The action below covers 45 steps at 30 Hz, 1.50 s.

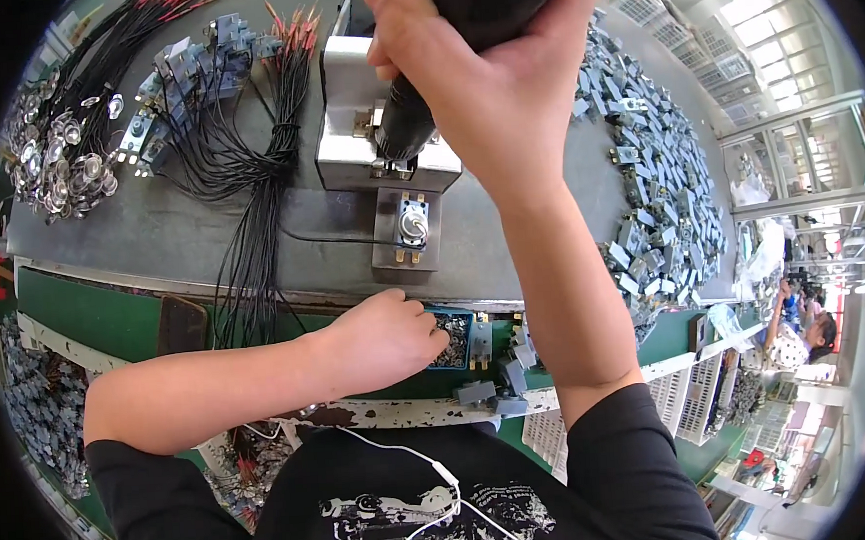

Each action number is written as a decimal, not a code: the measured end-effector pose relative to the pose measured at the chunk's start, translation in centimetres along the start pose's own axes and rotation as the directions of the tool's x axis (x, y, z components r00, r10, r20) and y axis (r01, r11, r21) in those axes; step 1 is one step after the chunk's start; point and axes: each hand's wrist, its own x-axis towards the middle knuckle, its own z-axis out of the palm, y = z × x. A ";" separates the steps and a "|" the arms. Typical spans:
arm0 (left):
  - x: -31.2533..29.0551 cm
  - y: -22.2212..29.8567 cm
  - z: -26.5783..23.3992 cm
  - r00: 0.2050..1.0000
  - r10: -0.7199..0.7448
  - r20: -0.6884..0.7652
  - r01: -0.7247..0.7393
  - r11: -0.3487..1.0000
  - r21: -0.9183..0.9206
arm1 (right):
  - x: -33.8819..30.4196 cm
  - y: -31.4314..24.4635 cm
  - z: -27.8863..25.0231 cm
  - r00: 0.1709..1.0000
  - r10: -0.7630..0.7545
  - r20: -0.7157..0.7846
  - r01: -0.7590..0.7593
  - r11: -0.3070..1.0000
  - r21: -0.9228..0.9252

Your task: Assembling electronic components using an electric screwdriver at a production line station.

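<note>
One black tool [487, 8] clasped in right hand [507, 105], left hand [382, 341] at blue tray [470, 337], left fingers' [430, 341] hold unclear

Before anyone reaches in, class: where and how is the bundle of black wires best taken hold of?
The bundle of black wires is probably best gripped around its narrow waist, where the strands draw together; they spread out on either side. Come from the near side, where the left hand is: the white metal fixture stands close on the right, and grey parts crowd the far left.
</note>
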 end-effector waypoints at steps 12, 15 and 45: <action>0.3 0.1 -0.3 1.000 0.019 -0.016 -0.020 0.998 -0.065 | -2.7 -0.1 1.1 0.922 -0.165 -0.350 0.142 0.986 -0.092; 0.6 0.1 -1.1 1.000 0.009 -0.006 -0.010 0.985 -0.170 | -2.8 -1.2 -0.1 0.935 -0.089 -0.343 0.061 0.994 -0.091; 0.4 -4.8 -4.1 0.848 -0.316 -0.425 0.340 0.940 -0.021 | -7.6 -4.5 -4.9 0.926 -0.121 -0.356 0.047 0.976 -0.211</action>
